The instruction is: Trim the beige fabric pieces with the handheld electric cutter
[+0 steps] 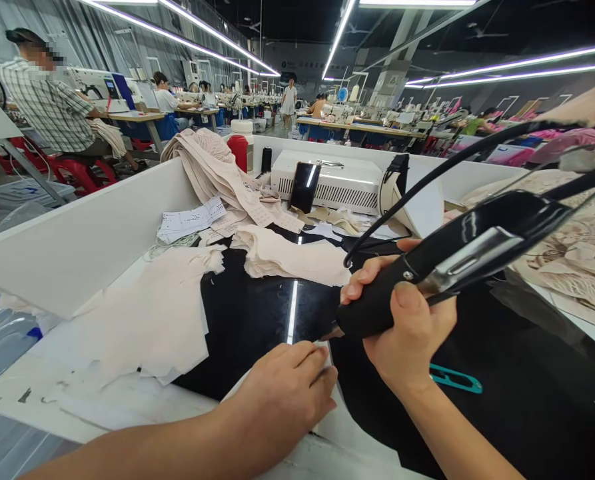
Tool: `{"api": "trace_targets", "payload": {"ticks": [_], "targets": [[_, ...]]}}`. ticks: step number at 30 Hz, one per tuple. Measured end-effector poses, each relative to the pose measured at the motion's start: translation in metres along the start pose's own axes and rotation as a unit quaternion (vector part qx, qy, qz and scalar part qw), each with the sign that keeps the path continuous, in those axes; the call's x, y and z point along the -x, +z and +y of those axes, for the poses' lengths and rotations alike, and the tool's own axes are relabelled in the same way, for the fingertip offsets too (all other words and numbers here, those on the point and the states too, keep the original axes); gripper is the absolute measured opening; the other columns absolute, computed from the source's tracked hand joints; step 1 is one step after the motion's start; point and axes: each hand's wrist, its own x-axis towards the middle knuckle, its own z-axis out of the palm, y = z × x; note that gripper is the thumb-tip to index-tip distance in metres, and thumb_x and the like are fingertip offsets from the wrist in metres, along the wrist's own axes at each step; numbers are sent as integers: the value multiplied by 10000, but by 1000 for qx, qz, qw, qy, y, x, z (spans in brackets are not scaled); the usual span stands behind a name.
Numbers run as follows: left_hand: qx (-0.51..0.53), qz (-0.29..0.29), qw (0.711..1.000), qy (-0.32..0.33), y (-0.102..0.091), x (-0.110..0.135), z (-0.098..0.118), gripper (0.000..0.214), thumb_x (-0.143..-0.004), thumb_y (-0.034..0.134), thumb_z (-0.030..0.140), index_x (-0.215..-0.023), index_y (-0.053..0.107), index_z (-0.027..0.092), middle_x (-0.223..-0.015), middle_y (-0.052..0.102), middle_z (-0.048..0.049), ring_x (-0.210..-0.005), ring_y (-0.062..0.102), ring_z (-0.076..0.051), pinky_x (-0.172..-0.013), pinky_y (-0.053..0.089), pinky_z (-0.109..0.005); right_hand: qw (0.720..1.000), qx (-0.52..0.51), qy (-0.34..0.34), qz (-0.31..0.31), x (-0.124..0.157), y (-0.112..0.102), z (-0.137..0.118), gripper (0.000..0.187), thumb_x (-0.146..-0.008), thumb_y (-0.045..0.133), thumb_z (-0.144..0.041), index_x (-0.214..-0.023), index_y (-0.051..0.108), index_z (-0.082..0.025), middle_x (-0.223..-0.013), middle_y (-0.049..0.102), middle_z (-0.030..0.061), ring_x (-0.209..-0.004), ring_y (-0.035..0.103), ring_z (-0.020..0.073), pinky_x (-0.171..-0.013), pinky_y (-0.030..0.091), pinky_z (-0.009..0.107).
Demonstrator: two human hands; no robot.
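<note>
My right hand (412, 327) is wrapped round a black corded hand tool (377, 293) with a long metal lever on its side; the thumb lies near the lever. The tool tilts down to the left, its narrow metal tip (333, 333) just by my left fingertips. My left hand (290, 393) is closed in a pinch at the front edge of the black work surface (257, 320). A pale sliver shows at its fingertips, but what they hold is mostly hidden. Beyond the hands lies a stack of pale pink fabric pieces (292, 257); more cut pieces (152, 313) spread to the left.
Teal thread snips (457, 379) lie right of my right wrist. A phone (305, 187) leans on a white vented box (337, 177) at the back. White side boards (87, 227) edge the table. A black cable (417, 180) arches over the right side. Co-workers sit at sewing machines beyond.
</note>
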Motion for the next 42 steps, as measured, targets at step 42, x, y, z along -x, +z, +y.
{"api": "trace_targets", "payload": {"ticks": [42], "targets": [[67,-29,995,73,-32,-18,-19,265,-1225,535,165,-1091,763,154,-1061,829,-55,-986,775,-202,-963,648,-355,997,58,-1,48,17,-42,-51,448,-901,982,-486,-1205,710,-302,-813,744,-60,-582,679,166,-531,616,313]]}}
